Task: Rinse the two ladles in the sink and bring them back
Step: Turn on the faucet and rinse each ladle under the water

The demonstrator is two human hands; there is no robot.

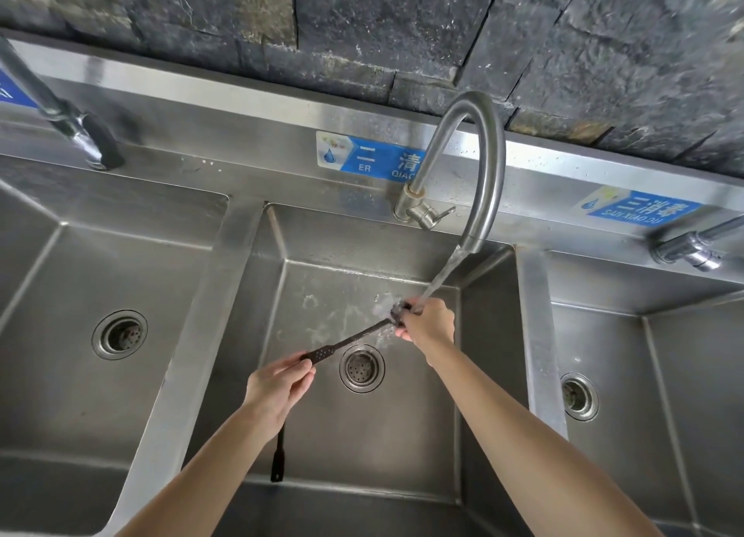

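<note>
Head view | left hand (277, 387) grips both ladle handles, right hand (428, 321) rubs ladle (350, 337) bowl under tap (479, 166) stream | second ladle (278, 452) hangs below | rinsing underway, return pending

Your way into the middle basin (402, 436) is open at lower centre; the faucet (479, 166) arches overhead at upper right. Left basin (60, 375) and right basin (684, 395) stand free.

commercial kitchen | three-basin steel sink (241, 230) | wash-stage labels (370, 158)
</note>
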